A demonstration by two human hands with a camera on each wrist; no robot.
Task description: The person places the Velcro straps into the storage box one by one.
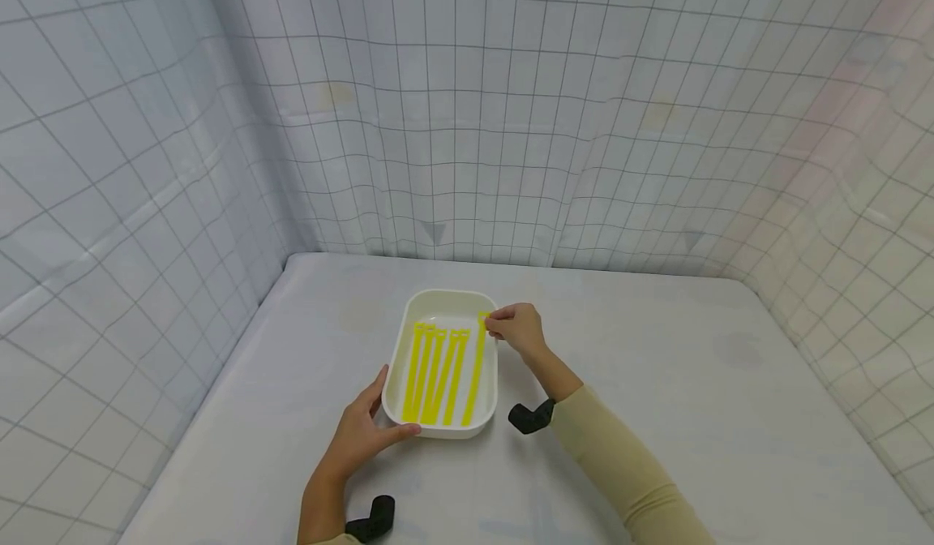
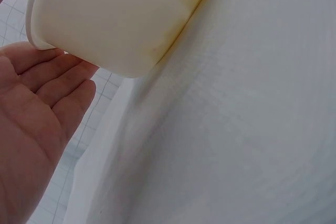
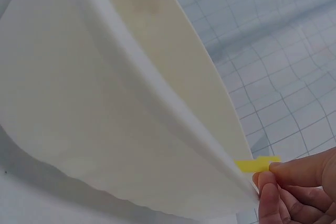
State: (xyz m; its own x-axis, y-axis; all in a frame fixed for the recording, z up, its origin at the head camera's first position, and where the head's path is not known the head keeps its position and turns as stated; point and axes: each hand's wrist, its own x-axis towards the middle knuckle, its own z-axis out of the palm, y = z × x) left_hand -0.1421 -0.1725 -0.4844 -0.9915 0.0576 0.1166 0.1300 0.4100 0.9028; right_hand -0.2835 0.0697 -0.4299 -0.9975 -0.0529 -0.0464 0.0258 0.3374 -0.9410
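A white rectangular tray [image 1: 451,300] with rounded corners and raised walls sits on the table. Inside it lie several long flat yellow strips [image 1: 438,379], side by side, each with a small squarish head at the far end. My right hand [image 1: 516,326] is at the tray's far right rim, pinching the head of the rightmost yellow strip [image 3: 252,164] between thumb and fingertips. That strip's tail slants back to the tray's near end. My left hand [image 1: 361,431] holds the near left corner, thumb on the near rim and fingers [image 2: 58,74] along the outer left wall.
The tray stands on a white-covered table [image 1: 657,350]. White curtains with a dark grid [image 1: 467,123] surround the table at the back and on both sides. A black wrist device is on each forearm, the right one [image 1: 531,417] close to the tray.
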